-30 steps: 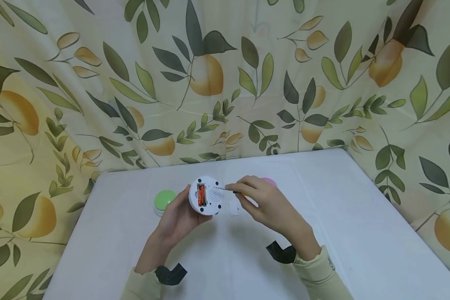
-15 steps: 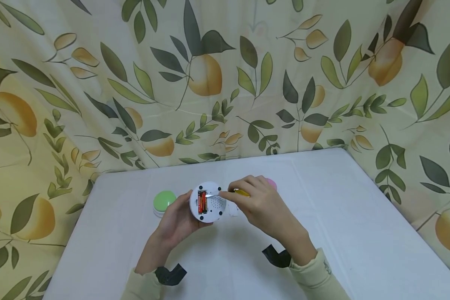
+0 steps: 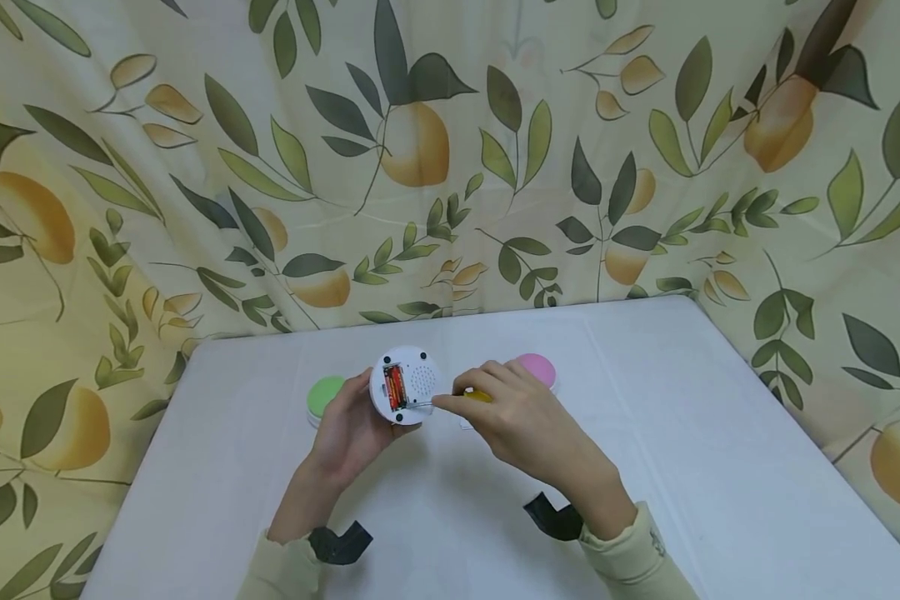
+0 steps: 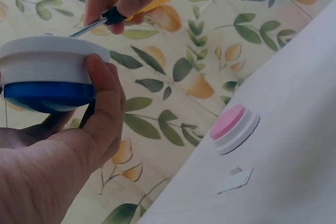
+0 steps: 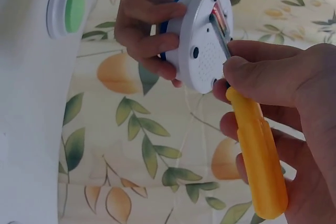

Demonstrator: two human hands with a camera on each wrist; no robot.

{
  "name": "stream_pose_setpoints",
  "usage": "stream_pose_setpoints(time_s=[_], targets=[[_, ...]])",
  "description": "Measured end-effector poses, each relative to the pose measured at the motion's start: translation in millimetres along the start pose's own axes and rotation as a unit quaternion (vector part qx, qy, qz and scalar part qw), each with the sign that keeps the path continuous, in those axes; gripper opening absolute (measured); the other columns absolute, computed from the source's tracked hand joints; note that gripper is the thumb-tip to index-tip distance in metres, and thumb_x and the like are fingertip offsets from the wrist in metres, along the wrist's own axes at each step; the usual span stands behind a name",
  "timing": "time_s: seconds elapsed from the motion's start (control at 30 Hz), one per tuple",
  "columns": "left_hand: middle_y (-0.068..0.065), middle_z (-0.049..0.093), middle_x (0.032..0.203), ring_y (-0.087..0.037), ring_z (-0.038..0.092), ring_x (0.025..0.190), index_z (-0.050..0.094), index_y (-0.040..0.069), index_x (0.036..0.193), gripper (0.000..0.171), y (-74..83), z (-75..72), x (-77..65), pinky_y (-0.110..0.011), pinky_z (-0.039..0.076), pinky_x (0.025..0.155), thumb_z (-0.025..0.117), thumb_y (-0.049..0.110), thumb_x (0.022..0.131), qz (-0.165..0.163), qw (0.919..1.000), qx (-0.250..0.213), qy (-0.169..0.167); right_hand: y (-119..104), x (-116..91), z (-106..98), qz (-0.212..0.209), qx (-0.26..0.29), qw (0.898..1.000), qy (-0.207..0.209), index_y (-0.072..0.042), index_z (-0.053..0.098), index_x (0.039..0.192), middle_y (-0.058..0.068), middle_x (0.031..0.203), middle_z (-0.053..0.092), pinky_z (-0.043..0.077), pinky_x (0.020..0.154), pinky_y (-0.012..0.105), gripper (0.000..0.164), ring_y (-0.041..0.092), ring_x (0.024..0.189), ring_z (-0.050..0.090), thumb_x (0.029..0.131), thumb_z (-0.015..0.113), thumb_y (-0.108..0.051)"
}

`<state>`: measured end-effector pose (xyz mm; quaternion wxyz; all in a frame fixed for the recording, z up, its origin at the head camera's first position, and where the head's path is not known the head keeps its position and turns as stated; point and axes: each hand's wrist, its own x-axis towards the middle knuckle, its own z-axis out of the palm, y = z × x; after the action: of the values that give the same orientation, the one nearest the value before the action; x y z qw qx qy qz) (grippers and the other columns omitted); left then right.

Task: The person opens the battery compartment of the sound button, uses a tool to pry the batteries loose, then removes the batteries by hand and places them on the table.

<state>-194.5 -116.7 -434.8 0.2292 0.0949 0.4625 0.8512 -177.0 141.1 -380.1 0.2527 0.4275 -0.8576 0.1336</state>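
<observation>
My left hand (image 3: pixel 348 442) holds a round white push-button device (image 3: pixel 423 375) by its rim, underside facing me. Its blue dome (image 4: pixel 50 94) points away, seen in the left wrist view. On the underside, an uncovered compartment holds red batteries (image 3: pixel 395 388), beside a patch of small holes and dark round feet. Fingers and thumb of my right hand (image 3: pixel 525 421) pinch a screwdriver (image 5: pixel 260 156) with a yellow handle and a thin metal shaft. The tip lies at the lower end of the battery compartment; whether it touches a battery, I cannot tell.
On the white table (image 3: pixel 450 517), a green-topped button (image 3: pixel 322 395) stands left of the device. A pink-topped button (image 3: pixel 537 369) stands behind my right hand. A small white cover piece (image 4: pixel 236 181) lies near the pink one. A fruit-patterned curtain (image 3: pixel 450 167) hangs behind.
The screwdriver tip has come leftward from over the small holes to the battery compartment, then down to its lower end. The device has tilted and risen slightly in my left hand.
</observation>
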Motion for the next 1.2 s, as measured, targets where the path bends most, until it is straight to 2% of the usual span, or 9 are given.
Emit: stream_pose_setpoints(time_s=[0.17, 0.3, 0.47, 0.7, 0.9, 1.2], targets=[[-0.005, 0.035, 0.158, -0.022, 0.046, 0.136, 0.021, 0.015, 0.163, 0.055, 0.8, 3.9, -1.6, -0.033, 0.052, 0.105, 0.021, 0.035, 0.113, 0.026, 0.9996, 0.01, 0.001, -5.8, 0.7, -4.5, 0.011, -0.003, 1.0, -0.016, -0.026, 0.077, 0.123, -0.005, 0.104, 0.072, 0.055, 0.078, 0.028, 0.039, 0.014, 0.096, 0.067, 0.089, 0.081, -0.006], [-0.004, 0.033, 0.158, -0.02, 0.045, 0.137, 0.02, 0.016, 0.164, 0.055, -2.1, 7.3, -3.0, -0.032, 0.052, 0.107, 0.021, 0.035, 0.112, 0.047, 0.9987, 0.02, 0.01, -10.9, 0.1, -7.1, 0.02, -0.022, 0.999, -0.013, -0.024, 0.077, 0.122, -0.004, 0.104, 0.072, 0.054, 0.076, 0.027, 0.039, 0.015, 0.096, 0.066, 0.088, 0.081, -0.005], [-0.003, 0.035, 0.156, -0.018, 0.049, 0.135, 0.021, 0.018, 0.163, 0.054, -5.5, 12.4, -2.7, -0.03, 0.052, 0.107, 0.023, 0.037, 0.112, 0.083, 0.9957, 0.036, 0.021, -17.5, 1.0, -7.9, 0.026, -0.045, 0.999, 0.014, -0.022, 0.078, 0.121, -0.001, 0.103, 0.072, 0.054, 0.073, 0.027, 0.042, 0.017, 0.093, 0.065, 0.085, 0.083, -0.002], [-0.004, 0.037, 0.156, -0.015, 0.053, 0.134, 0.022, 0.021, 0.163, 0.053, -4.2, 18.5, -4.1, -0.03, 0.051, 0.111, 0.025, 0.04, 0.113, 0.124, 0.9908, 0.035, 0.042, -22.1, 2.2, -1.4, 0.033, -0.047, 0.997, 0.06, -0.02, 0.078, 0.122, 0.001, 0.104, 0.073, 0.057, 0.079, 0.029, 0.047, 0.019, 0.093, 0.064, 0.081, 0.085, 0.002], [-0.007, 0.032, 0.161, -0.021, 0.051, 0.139, 0.02, 0.023, 0.164, 0.053, -1.2, 17.4, -4.2, -0.036, 0.05, 0.114, 0.022, 0.04, 0.113, 0.146, 0.9886, -0.015, 0.034, -22.9, 5.1, 10.5, 0.048, -0.012, 0.994, 0.097, -0.02, 0.078, 0.124, 0.003, 0.108, 0.074, 0.058, 0.08, 0.031, 0.048, 0.021, 0.096, 0.066, 0.082, 0.085, 0.001], [-0.008, 0.025, 0.165, -0.027, 0.044, 0.145, 0.015, 0.028, 0.164, 0.055, -0.4, 21.4, -4.6, -0.034, 0.049, 0.116, 0.025, 0.044, 0.112, 0.141, 0.9819, -0.121, 0.034, -26.0, 8.3, 27.4, 0.064, -0.013, 0.987, 0.148, -0.018, 0.078, 0.124, 0.006, 0.108, 0.073, 0.057, 0.078, 0.035, 0.048, 0.023, 0.094, 0.067, 0.081, 0.085, 0.003]])
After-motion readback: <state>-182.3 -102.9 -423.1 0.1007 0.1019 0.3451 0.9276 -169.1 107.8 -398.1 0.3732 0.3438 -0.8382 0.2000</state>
